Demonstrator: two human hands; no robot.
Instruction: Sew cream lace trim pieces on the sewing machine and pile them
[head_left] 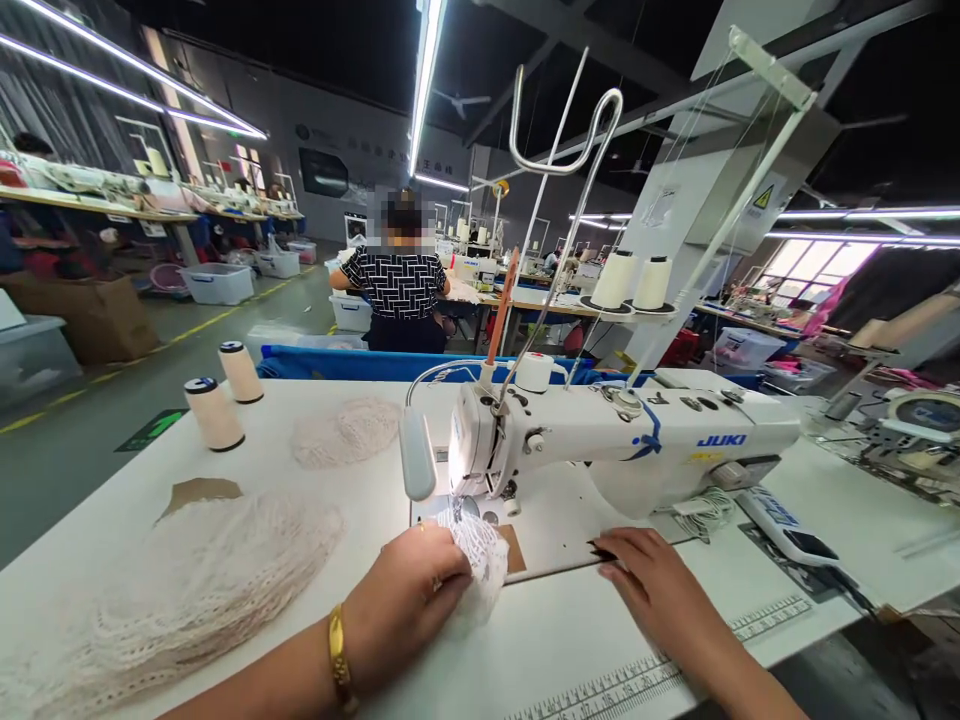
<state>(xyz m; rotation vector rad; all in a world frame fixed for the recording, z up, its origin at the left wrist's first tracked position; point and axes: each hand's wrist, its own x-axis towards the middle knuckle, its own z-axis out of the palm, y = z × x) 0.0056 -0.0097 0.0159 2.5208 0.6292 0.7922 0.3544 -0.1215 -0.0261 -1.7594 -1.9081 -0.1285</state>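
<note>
My left hand (426, 580), with a gold bracelet (339, 650) at the wrist, is closed on a piece of white lace (480, 548). The lace reaches under the presser foot area of a white sewing machine (570, 435), lit by its lamp. To the right, my right hand (646, 575) rests low over the machine bed, thumb and fingers drawn together around a small dark item (600, 550), mostly hidden. A pile of pale lace pieces (247, 570) lies left of my left hand, and a smaller lace stack (346, 432) sits behind it.
Two thread cones (214, 412) stand at the table's left edge. A ruler strip (615, 695) runs along the front, and a control box (787, 530) sits at right. Thread stand poles (536, 230) rise behind the machine. A person (397, 285) sits ahead, facing away.
</note>
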